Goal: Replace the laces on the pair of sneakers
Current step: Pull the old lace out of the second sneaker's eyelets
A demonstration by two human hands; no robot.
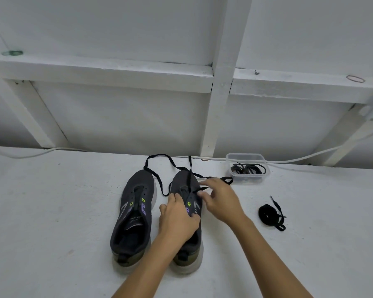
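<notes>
White floor (63, 211), right sneaker (184, 183) under both hands, right fingers (202, 195) pinching black lace (159, 181), left fingers (174, 197) gripping its upper.

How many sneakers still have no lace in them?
1: the left sneaker, its eyelets bare. The right sneaker has a black lace partly threaded, though hands hide its upper eyelets.

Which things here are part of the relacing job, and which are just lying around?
Job: right sneaker, left sneaker, loose lace, coiled lace, tub of laces, left hand, right hand.
Lying about: white cable, rubber band.
</notes>
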